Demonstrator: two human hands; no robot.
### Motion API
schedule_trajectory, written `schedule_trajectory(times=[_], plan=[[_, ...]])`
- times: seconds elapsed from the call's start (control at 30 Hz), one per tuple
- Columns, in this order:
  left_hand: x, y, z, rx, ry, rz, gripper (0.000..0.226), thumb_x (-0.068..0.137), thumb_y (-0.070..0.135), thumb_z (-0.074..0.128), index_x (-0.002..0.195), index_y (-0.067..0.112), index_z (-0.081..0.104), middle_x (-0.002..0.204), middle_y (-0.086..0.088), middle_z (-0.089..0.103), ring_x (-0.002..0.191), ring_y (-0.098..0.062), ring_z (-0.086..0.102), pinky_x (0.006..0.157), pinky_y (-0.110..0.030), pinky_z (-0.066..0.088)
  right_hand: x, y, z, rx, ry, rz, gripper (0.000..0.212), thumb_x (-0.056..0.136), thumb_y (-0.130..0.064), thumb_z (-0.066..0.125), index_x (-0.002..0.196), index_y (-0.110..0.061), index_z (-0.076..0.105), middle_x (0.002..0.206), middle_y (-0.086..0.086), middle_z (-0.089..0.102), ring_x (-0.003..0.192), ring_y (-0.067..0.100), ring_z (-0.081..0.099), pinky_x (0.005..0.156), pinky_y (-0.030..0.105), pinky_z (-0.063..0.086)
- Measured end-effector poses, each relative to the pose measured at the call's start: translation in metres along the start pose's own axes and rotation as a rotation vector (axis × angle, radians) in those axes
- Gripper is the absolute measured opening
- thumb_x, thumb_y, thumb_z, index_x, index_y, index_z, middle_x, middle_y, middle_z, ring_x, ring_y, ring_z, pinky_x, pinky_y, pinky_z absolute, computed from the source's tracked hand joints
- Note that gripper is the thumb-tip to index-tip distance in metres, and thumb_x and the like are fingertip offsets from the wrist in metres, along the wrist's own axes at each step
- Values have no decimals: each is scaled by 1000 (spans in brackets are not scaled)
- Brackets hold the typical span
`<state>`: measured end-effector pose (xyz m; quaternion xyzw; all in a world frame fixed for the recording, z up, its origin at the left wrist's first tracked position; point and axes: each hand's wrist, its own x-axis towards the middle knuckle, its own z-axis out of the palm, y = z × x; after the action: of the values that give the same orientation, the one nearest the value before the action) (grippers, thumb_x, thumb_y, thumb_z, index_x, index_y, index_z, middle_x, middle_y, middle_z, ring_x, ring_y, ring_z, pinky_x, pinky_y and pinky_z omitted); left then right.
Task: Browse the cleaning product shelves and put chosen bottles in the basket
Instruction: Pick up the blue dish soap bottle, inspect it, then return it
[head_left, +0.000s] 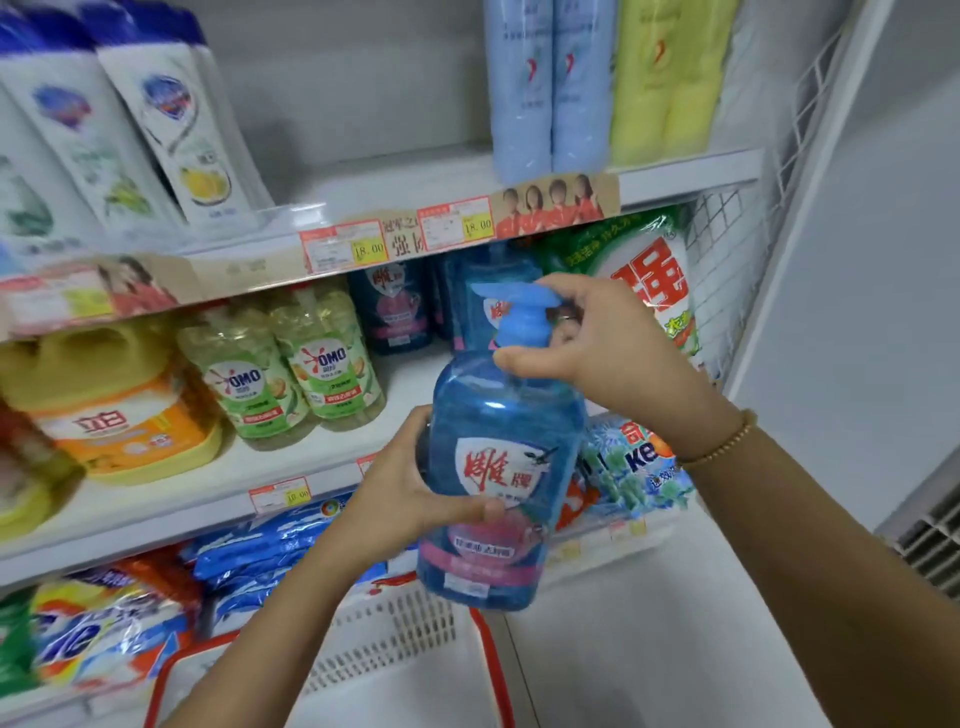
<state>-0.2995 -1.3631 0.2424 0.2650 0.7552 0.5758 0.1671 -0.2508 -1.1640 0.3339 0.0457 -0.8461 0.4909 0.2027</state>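
Note:
I hold a blue pump bottle (498, 457) with a red-and-white label upright in front of the middle shelf. My left hand (410, 483) wraps round its body from the left, thumb across the label. My right hand (597, 343) grips the blue pump head and neck from the right. Directly below the bottle is a white basket with a red rim (485, 654); its inside is partly hidden by my left arm.
More blue bottles (392, 306) stand behind on the middle shelf (208, 483), beside green OMO bottles (291, 379) and a yellow tub (119, 410). Detergent bags (654, 270) sit at the right. Tall bottles (545, 83) fill the top shelf. White wall at right.

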Motion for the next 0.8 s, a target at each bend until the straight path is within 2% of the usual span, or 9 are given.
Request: schedule_trajectory(times=[0.13,0.17,0.23,0.37,0.47,0.57,0.6,0.7,0.8], plan=[[1,-11,-6,-75,38,-91,82,47,30,91,119,15,54,107,-4,72,98,-22,70,80,-36,56,19,10,20,142,-47,120,30,74,-16,80,98,-7,64,44,-23,50,44,-5,46,50,8,35],[1,-15,-6,-83,46,-117,83,46,31,91,119,14,54,106,-5,73,98,-23,70,81,-37,57,20,14,24,168,-69,149,32,75,-17,79,102,-6,65,51,-21,56,50,-5,51,56,11,41],[2,-24,-6,-88,60,-172,85,44,32,92,118,12,55,105,-6,73,97,-24,70,84,-42,56,20,27,33,208,-81,227,32,76,-21,78,104,-9,67,77,-12,67,71,0,62,75,26,54],[0,-39,-1,-107,117,-280,88,38,36,92,116,12,57,100,-2,74,90,-20,72,79,-37,58,17,64,39,260,-70,339,5,82,-24,72,85,-20,72,90,-3,71,89,15,68,91,35,54],[11,-41,0,-187,171,-353,83,42,23,95,114,9,58,98,-4,75,84,-20,73,67,-28,56,14,91,42,276,-90,438,21,92,-28,60,104,-15,72,107,1,71,102,19,66,92,39,53],[36,-39,-6,-255,243,-380,85,43,30,95,116,7,58,98,-6,75,85,-24,73,73,-35,57,12,112,47,322,-86,477,30,94,-29,57,116,-12,66,112,3,70,101,18,67,92,40,54],[45,-37,-9,-267,269,-382,79,48,30,93,116,8,59,97,-6,75,83,-22,73,71,-34,57,10,116,50,334,-109,490,27,93,-26,59,115,-10,66,108,7,71,99,20,68,88,37,56],[73,-25,-19,-299,338,-342,41,68,22,82,104,11,66,84,-3,76,65,-13,72,51,-21,53,11,131,59,377,-133,515,25,92,-20,61,112,-6,67,99,19,70,94,30,69,81,29,58],[102,-15,-28,-284,450,-296,29,69,19,84,93,14,68,87,-4,75,66,-16,71,57,-25,56,18,139,68,381,-99,513,31,89,-16,65,118,-5,63,103,9,69,94,19,68,83,29,57]])
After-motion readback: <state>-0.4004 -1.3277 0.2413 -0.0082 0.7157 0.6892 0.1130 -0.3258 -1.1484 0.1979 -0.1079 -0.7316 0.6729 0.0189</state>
